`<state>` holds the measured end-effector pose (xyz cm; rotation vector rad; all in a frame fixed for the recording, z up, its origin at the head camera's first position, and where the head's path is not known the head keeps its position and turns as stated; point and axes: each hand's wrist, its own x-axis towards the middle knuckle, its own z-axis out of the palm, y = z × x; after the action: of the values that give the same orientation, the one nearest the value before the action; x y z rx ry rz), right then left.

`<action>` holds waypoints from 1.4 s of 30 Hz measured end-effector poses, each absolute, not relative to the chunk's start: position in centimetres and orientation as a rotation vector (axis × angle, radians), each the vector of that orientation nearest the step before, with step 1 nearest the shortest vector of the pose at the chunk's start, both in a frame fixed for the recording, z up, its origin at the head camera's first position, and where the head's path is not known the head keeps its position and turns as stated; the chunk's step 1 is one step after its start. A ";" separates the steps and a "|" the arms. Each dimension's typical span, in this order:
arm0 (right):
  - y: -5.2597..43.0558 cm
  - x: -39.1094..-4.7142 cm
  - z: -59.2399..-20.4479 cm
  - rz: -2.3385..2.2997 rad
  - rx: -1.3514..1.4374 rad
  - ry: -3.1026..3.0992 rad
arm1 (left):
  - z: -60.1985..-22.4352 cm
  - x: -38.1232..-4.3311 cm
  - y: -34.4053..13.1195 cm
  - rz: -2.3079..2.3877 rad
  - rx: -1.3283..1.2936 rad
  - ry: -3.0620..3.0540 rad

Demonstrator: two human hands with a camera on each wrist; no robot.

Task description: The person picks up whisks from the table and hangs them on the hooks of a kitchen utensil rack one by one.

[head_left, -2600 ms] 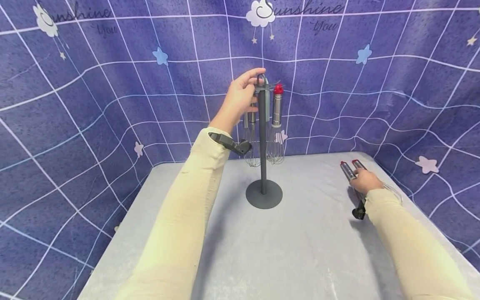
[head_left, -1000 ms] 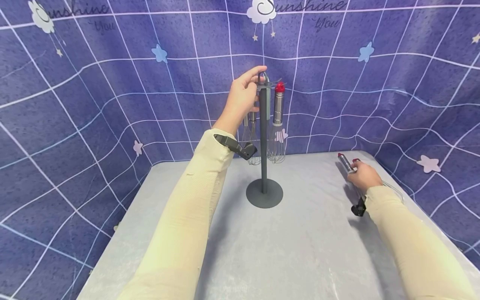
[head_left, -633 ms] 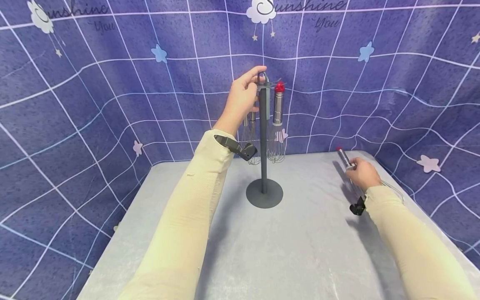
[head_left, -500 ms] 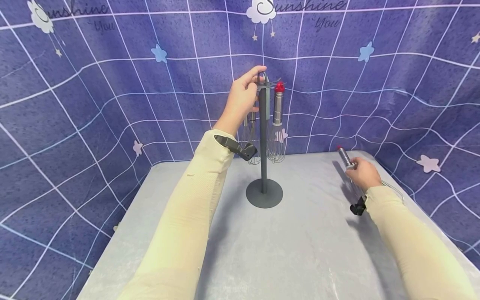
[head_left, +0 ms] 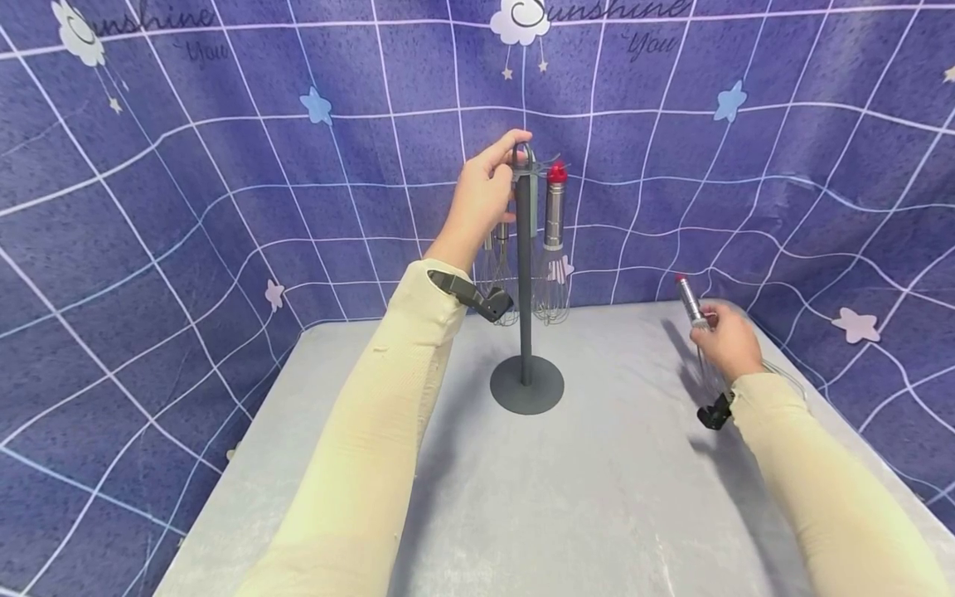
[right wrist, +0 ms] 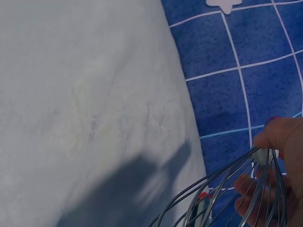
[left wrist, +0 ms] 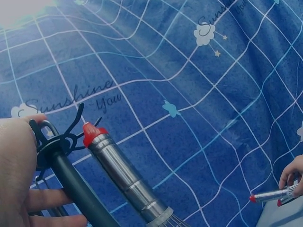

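In the head view my left hand (head_left: pixel 481 192) grips the top of a dark grey utensil stand (head_left: pixel 525 315), its fingers around the upper post and loop. From the stand's hooks hangs a whisk (head_left: pixel 555 215) with a steel handle and red cap, also large in the left wrist view. More whisks (head_left: pixel 502 265) hang behind my left hand, partly hidden. On the right, my right hand (head_left: pixel 731 342) pinches a red-capped whisk (head_left: pixel 690 300) where handle meets wires, handle tilted up. Its wire loops (right wrist: pixel 227 189) fill the lower right wrist view. Another whisk's wires (head_left: pixel 787 380) show beyond the right wrist.
The stand's round base (head_left: pixel 526 396) rests on a grey-white cloth-covered table (head_left: pixel 597 497). A blue gridded curtain (head_left: pixel 642 149) with clouds and stars hangs round the back and both sides, close to the right hand.
My right hand has taken hold of one of the two red-capped whisks on the table and raised its handle end. My left hand has stayed on the stand.
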<state>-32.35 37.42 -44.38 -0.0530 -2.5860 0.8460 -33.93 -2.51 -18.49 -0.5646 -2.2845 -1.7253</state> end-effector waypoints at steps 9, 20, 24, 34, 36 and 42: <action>37.0 -32.3 -43.8 0.869 -0.079 -2.547 | -18.5 -33.8 -2.5 -1.712 -0.580 -2.277; 36.2 -31.8 -43.0 0.869 -0.083 -2.499 | -18.6 -33.9 -2.5 -1.673 -0.578 -2.287; 35.8 -31.6 -42.5 0.882 -0.074 -2.465 | -18.6 -33.9 -2.4 -1.673 -0.583 -2.273; 35.0 -31.4 -41.7 0.897 -0.107 -2.425 | -18.8 -33.9 -2.4 -1.672 -0.599 -2.257; 34.9 -31.3 -41.5 0.899 -0.113 -2.420 | -18.8 -33.9 -2.4 -1.674 -0.601 -2.255; 34.3 -31.2 -40.8 0.905 -0.102 -2.398 | -18.8 -33.8 -2.5 -1.678 -0.607 -2.252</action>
<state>-31.16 34.32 -40.84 -0.1021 -2.3984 0.9049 -33.83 -2.47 -18.80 -0.6073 -2.2519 -1.6778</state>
